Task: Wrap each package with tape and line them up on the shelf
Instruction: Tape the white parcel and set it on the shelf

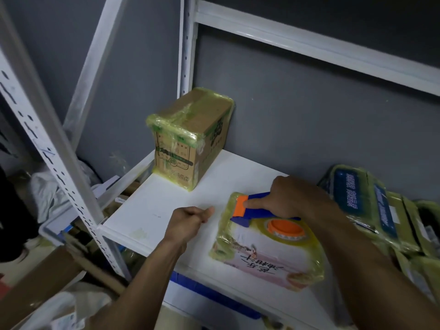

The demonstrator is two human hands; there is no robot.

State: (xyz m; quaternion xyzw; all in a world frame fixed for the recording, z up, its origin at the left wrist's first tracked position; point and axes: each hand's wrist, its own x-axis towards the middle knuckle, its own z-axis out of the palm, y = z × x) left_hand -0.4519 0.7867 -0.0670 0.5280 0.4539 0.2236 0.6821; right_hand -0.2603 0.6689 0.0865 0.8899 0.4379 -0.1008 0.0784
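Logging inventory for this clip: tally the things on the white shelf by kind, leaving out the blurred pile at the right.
Taped cardboard box: 1
Taped pink-printed package: 1
Blue-and-orange tape dispenser: 1
Total: 3

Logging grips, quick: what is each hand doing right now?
Left hand: closed in a fist, nothing visibly held.
Right hand: gripping the blue tape dispenser.

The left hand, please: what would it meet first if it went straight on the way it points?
Probably the grey back wall: the left hand points across bare shelf, between the cardboard box and the wrapped package, though depth is unclear.
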